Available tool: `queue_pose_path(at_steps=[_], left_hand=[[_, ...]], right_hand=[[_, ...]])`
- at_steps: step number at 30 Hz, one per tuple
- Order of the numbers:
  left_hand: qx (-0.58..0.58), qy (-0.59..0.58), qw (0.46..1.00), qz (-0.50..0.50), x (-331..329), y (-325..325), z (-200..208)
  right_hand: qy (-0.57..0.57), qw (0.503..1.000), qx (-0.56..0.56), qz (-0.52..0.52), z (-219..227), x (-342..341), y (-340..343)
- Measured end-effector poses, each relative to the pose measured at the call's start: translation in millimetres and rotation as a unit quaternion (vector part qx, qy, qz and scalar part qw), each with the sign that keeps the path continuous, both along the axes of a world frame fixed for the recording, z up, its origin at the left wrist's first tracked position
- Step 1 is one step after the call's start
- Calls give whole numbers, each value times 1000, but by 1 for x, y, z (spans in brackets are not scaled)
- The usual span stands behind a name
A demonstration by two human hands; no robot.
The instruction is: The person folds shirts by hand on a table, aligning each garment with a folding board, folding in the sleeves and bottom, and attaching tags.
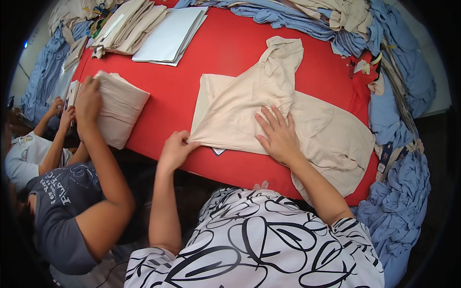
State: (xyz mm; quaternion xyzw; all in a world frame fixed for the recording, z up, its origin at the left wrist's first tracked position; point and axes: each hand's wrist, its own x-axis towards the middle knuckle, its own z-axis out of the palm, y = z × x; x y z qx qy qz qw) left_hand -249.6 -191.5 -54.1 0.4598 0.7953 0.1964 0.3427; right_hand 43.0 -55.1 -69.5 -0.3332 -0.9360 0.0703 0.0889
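A beige shirt (pixel 240 113) lies partly folded on the red table, its collar (pixel 284 44) pointing to the far side and one part spread out to the right. My left hand (pixel 176 148) pinches the shirt's near left corner between thumb and fingers. Flat on the middle of the shirt rests my right hand (pixel 279 137), fingers spread. A pale sheet (pixel 200 106) shows under the shirt's left edge. Below the near edge a small white and dark tag (pixel 218 150) peeks out.
To my left a co-worker's hand (pixel 88 103) rests at a folded beige garment (pixel 122 108). Pale sheets (pixel 170 36) and folded beige garments (pixel 127 26) lie at the far left. Blue garments (pixel 396 192) heap along the right edge, more (pixel 278 14) along the far edge.
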Motion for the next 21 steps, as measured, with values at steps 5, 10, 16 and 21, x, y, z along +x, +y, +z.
queue_pose_path(at_steps=[5,10,16,21], left_hand=[[162,-368,906,130,-18,-2,-14],[209,-309,921,110,-16,-1,-39],[350,299,886,-48,60,67,-5],[271,318,908,25,69,110,-52]], right_hand=[[34,999,13,12,0,3,1],[52,999,-2,4,2,2,0],[42,998,30,-39,-15,2,-4],[90,989,90,-69,-12,32,-60]])
